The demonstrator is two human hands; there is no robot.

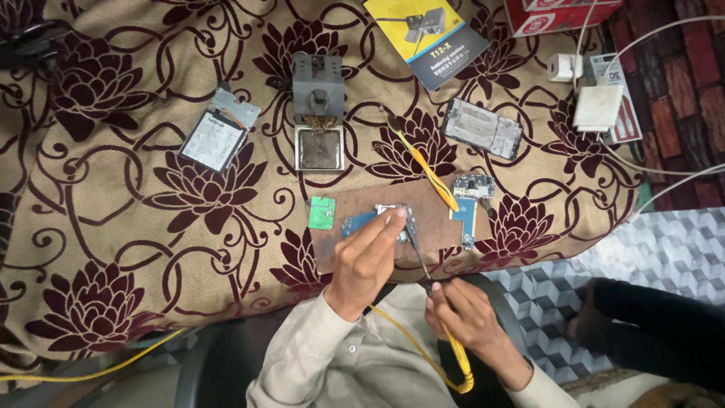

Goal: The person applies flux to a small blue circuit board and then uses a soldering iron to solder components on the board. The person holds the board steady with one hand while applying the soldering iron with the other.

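Blue board sits on the brown mat, left hand pinning it with fingers together. Right hand pinches the iron. Green board at 9 o'clock, stand at 12.

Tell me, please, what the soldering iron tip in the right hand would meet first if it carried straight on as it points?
Most likely the blue circuit board under the left hand; the right hand aims the iron there, though depth is unclear.
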